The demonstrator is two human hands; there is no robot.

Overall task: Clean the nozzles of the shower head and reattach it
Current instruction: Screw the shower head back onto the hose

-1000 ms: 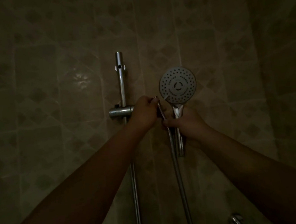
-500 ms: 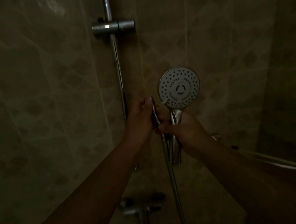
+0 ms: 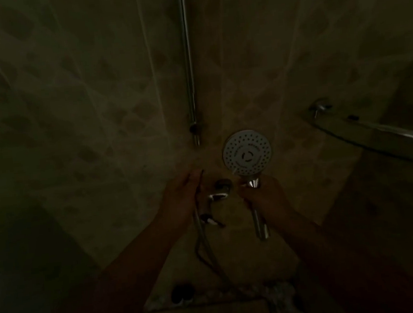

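Note:
The round shower head [image 3: 247, 153] faces me with its nozzle plate, its chrome handle [image 3: 260, 223] pointing down. My right hand [image 3: 263, 196] grips the handle just below the head. My left hand [image 3: 183, 199] holds the metal hose [image 3: 204, 245], which loops down from it toward the floor. Both hands are apart, level with each other, in front of the tiled wall. The scene is very dark.
A vertical chrome slide rail [image 3: 187, 64] ends just above my hands. The chrome mixer tap [image 3: 217, 198] sits on the wall between my hands. A curved chrome-edged shelf or rail [image 3: 379, 132] juts in at the right. A dark drain [image 3: 182, 293] lies on the floor below.
The view has tipped down: the rail's slider bracket has left the frame and the tap and floor appear. My hands have moved lower and farther apart, the left one carrying the hose away from the handle.

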